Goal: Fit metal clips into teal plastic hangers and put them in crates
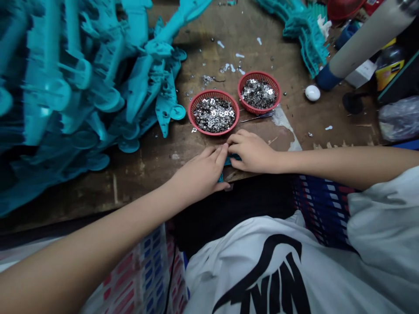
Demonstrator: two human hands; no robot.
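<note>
My left hand [201, 171] and my right hand [251, 151] meet at the near edge of the worn wooden table [140, 174]. Between them they pinch a small teal plastic piece [233, 159], mostly hidden by my fingers. Just beyond my fingertips stands a round red plastic basket [196, 109] filled with small silver metal pieces. A second red basket [259, 83] sits to its right, holding similar pieces. A thin metal tool [257, 117] lies against the second basket's near side.
A large heap of teal moulded plastic parts [75, 83] fills the left side. Another teal bunch [304, 37] lies at the back. A white ball [312, 93], a pale tube [363, 43], a dark bottle [389, 69] and a plastic bag [399, 118] stand at the right.
</note>
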